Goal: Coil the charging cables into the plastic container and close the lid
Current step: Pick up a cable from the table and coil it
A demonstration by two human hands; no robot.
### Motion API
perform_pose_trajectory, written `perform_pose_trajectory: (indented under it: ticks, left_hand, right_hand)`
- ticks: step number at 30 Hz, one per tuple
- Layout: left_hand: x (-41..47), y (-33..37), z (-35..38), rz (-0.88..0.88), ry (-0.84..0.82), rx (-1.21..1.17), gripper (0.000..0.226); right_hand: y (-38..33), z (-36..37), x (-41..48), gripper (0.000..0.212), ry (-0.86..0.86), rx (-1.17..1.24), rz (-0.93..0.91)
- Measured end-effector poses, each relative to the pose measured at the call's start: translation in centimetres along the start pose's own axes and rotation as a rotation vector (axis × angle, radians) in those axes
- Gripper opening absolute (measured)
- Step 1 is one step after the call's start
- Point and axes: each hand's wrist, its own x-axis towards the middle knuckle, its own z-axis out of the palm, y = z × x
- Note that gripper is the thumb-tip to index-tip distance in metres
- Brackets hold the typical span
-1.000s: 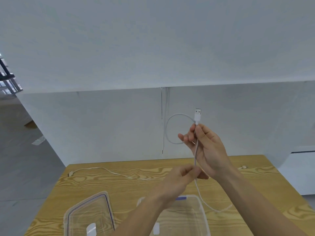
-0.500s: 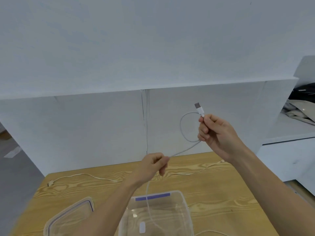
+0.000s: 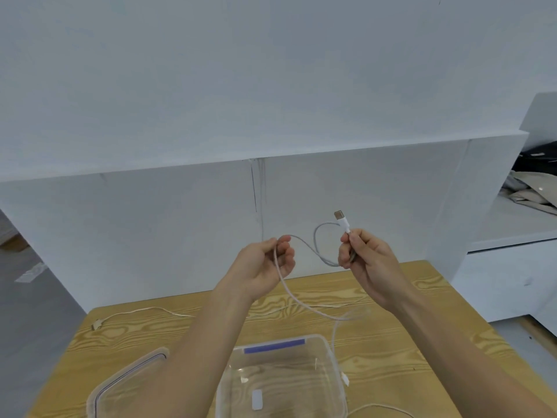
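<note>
I hold a white charging cable [image 3: 304, 245] in the air above the table. My right hand [image 3: 366, 260] is shut on its USB end, with the plug sticking up and one small loop gathered beside the fist. My left hand [image 3: 265, 263] grips the cable further along, to the left. From there the cable hangs down and trails over the right edge of the clear plastic container [image 3: 333, 357], which stands open below my arms. Its clear lid [image 3: 129, 387] lies flat to the left. A second white cable [image 3: 144, 310] lies stretched along the table's far side.
The wooden table [image 3: 391, 351] stands against a white partition wall [image 3: 180, 221]. A white cabinet [image 3: 506, 276] stands to the right, with cloth and dark items on the shelf above it. Grey floor shows at the left.
My left hand has risen from table height up to the level of my right hand, drawing the cable up with it. My right hand came lower in view.
</note>
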Motion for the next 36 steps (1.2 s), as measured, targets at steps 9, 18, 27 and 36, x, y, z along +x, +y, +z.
perform_pose_trajectory:
  ticks: [9,18,27,36]
  left_hand:
    - [-1.5,-2.3,1.8,0.254,0.035,0.177,0.014]
    - [-1.9,-3.6,2.7,0.476,0.228,0.451,0.008]
    - [-2.1,-4.5,2.9,0.492,0.183,0.595,0.009]
    - [-2.9,-4.4,1.4,0.785,0.255,0.732,0.022]
  right_hand:
    - [1.5,2.8,-0.4,0.038,-0.065,0.01,-0.072]
    - [1.3,4.0,-1.5,0.029,-0.1,-0.147,-0.021]
    - [0.7,4.0,-1.4,0.031,-0.122,-0.139,0.116]
    - [0.2,3.6,-1.2,0.029,-0.04,0.241,0.142]
